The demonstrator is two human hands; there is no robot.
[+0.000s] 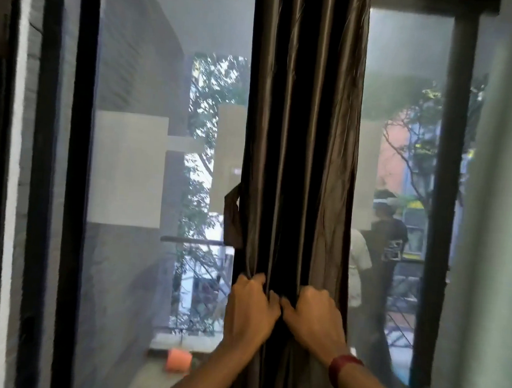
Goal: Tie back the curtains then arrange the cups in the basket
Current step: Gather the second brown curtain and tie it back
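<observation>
Head view, curtain (302, 136): we hold it bunched in a narrow column mid-window.
Left hand (250, 309): fingers curled into the folds, gripping the left edge.
Right hand (315, 318): fingers curled likewise, touching the left hand.
Why: we judge both grips squeeze the bundle for tying.
Fabric: dark, glossy, deep vertical pleats.
Flap (232, 219): dark tab at the curtain's left edge, perhaps the tie.
Cups, basket: not in view.

A: Identify the supporting surface.
B: A pale ledge (160, 343), at the foot of the window glass.
A: List the items resting directly on it.
B: One orange cylinder (178, 360), at the ledge's near edge. It is blurred, so its orientation cannot be determined.
</observation>
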